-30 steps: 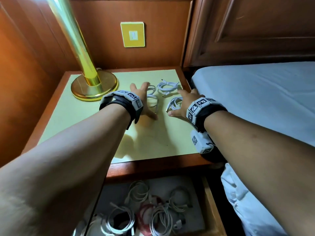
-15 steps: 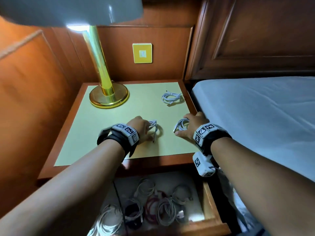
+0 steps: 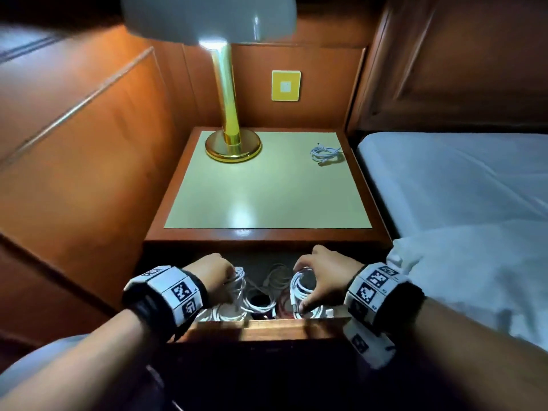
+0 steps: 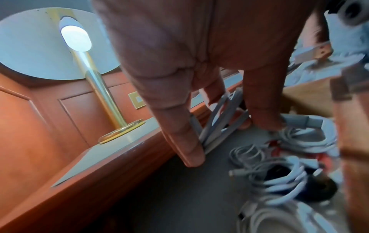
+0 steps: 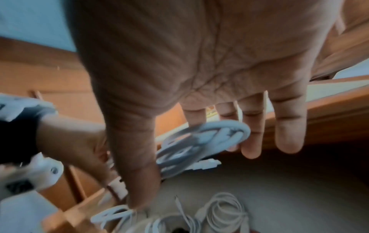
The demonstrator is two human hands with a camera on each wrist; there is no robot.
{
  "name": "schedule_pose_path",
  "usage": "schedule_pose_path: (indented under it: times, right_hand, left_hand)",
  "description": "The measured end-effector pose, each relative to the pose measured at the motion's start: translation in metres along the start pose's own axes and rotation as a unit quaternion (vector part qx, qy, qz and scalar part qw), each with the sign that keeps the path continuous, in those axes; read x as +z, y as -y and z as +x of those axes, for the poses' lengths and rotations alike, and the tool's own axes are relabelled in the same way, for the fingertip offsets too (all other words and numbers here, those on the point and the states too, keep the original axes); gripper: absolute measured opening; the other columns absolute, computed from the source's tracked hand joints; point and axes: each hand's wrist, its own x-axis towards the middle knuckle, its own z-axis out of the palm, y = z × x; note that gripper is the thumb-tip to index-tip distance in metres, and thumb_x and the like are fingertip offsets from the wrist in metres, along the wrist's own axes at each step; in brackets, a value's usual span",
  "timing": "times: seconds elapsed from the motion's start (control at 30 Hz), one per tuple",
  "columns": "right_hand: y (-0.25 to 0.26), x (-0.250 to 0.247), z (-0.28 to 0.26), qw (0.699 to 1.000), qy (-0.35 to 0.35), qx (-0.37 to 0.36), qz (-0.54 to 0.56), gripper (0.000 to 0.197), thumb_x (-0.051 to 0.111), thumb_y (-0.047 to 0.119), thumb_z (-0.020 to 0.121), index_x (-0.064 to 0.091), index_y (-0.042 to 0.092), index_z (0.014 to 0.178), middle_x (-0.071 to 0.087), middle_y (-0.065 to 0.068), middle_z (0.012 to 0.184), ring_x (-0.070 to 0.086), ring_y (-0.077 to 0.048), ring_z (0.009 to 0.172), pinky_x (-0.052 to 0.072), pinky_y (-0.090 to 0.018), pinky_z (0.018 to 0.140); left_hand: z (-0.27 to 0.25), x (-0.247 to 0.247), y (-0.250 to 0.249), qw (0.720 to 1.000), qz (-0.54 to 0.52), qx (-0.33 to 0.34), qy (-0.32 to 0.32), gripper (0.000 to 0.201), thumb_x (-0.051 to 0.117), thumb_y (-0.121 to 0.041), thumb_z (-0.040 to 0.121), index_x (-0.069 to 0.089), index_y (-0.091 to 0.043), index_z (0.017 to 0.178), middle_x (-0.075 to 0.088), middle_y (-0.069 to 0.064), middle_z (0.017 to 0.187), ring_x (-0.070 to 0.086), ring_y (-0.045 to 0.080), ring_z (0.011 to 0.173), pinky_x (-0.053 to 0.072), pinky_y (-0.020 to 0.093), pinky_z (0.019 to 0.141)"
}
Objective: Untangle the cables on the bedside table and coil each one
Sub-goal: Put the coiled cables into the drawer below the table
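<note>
White coiled cables have left the bedside table (image 3: 267,188): our left hand (image 3: 212,269) and right hand (image 3: 324,275) each grasp one inside the drawer (image 3: 267,329); one coil (image 3: 326,155) remains at two o'clock.

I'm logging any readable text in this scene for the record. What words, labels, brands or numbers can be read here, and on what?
No words, brand names or numbers can be read.
Left wristband: black-and-white square code patterns only, with tiny marks beside them too small to read.
Right wristband: the same kind of code patterns, tiny marks unreadable.
Yellow wall plate: blank, no lettering visible.
Cables in the drawer: no readable markings.
</note>
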Motion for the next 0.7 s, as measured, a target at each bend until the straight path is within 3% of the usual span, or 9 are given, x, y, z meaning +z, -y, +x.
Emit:
schedule_pose_path:
  times: [0.1,0.2,0.27,0.33,0.37,0.43,0.5,0.6,0.7]
  right_hand:
    - [0.014,0.015,0.019,0.999,-0.02,0.048,-0.007,0.104,0.079,0.07,0.064,0.033,0.032,0.149,0.036,-0.003,0.142,0.052,-0.025,0.125,0.049,-0.041,0.102]
    - [0.019,0.01,0.025,0.999,0.02,0.036,0.011,0.107,0.073,0.068,0.074,0.022,0.023,0.157,0.034,-0.008,0.156,0.043,-0.027,0.138,0.039,-0.038,0.112]
    - [0.016,-0.013,0.024,0.999,0.004,0.01,0.032,0.087,0.072,0.058,0.082,0.038,0.019,0.151,0.048,-0.004,0.15,0.049,-0.021,0.135,0.038,-0.027,0.107]
    - [0.007,-0.041,0.027,0.997,-0.051,0.01,0.051,0.063,0.072,0.052,0.085,0.058,0.019,0.136,0.063,-0.001,0.135,0.059,-0.017,0.12,0.042,-0.024,0.095]
    - [-0.001,-0.055,0.031,0.994,-0.094,0.02,0.061,0.054,0.073,0.05,0.085,0.064,0.02,0.128,0.067,0.0,0.128,0.062,-0.016,0.114,0.043,-0.025,0.092]
    - [-0.017,-0.079,0.043,0.979,-0.181,0.058,0.075,0.045,0.071,0.046,0.087,0.064,0.021,0.124,0.067,0.0,0.122,0.063,-0.018,0.107,0.045,-0.028,0.089]
    - [-0.034,-0.096,0.063,0.967,-0.214,0.114,0.078,0.052,0.068,0.045,0.089,0.056,0.021,0.133,0.063,-0.003,0.126,0.061,-0.022,0.11,0.046,-0.031,0.09]
    - [-0.059,-0.108,0.102,0.968,-0.163,0.188,0.041,0.08,0.066,0.05,0.089,0.03,0.015,0.151,0.052,-0.011,0.143,0.055,-0.032,0.125,0.047,-0.038,0.099]
    - [-0.077,-0.112,0.141,0.956,-0.166,0.238,0.043,0.105,0.065,0.064,0.083,0.007,0.016,0.157,0.041,-0.019,0.151,0.048,-0.039,0.132,0.042,-0.049,0.107]
  left_hand:
    - [0.007,0.002,0.016,0.998,-0.003,-0.064,0.012,0.034,0.069,-0.039,0.089,0.067,-0.015,0.113,0.066,0.008,0.117,0.065,0.027,0.106,0.052,0.031,0.088]
    - [0.009,0.002,0.023,0.996,0.015,-0.085,0.037,0.06,0.079,-0.06,0.074,0.065,-0.015,0.111,0.07,0.003,0.107,0.067,0.022,0.096,0.053,0.03,0.08]
    - [0.012,-0.011,0.025,0.997,0.0,-0.078,0.008,0.048,0.073,-0.06,0.08,0.07,-0.017,0.099,0.072,0.003,0.098,0.067,0.021,0.087,0.054,0.029,0.076]
    - [0.019,-0.028,0.028,0.995,-0.04,-0.059,-0.075,0.035,0.069,-0.053,0.087,0.068,-0.019,0.094,0.07,0.004,0.098,0.065,0.022,0.087,0.054,0.032,0.078]
    - [0.025,-0.036,0.028,0.99,-0.061,-0.053,-0.118,0.031,0.069,-0.05,0.087,0.066,-0.021,0.098,0.068,0.004,0.103,0.063,0.022,0.091,0.053,0.033,0.081]
    - [0.038,-0.046,0.028,0.984,-0.065,-0.052,-0.156,0.044,0.072,-0.05,0.085,0.06,-0.025,0.118,0.062,0.003,0.12,0.061,0.026,0.106,0.053,0.039,0.09]
    - [0.056,-0.051,0.027,0.992,-0.032,-0.075,-0.096,0.061,0.071,-0.062,0.079,0.053,-0.025,0.125,0.055,0.007,0.129,0.058,0.032,0.111,0.051,0.043,0.094]
    - [0.076,-0.066,0.022,0.997,-0.005,-0.081,0.013,0.097,0.071,-0.079,0.064,0.038,-0.022,0.136,0.046,0.013,0.13,0.056,0.036,0.113,0.05,0.049,0.095]
    - [0.088,-0.083,0.017,0.997,0.004,-0.068,0.042,0.107,0.078,-0.069,0.067,0.029,-0.018,0.148,0.046,0.014,0.138,0.046,0.032,0.128,0.046,0.048,0.102]
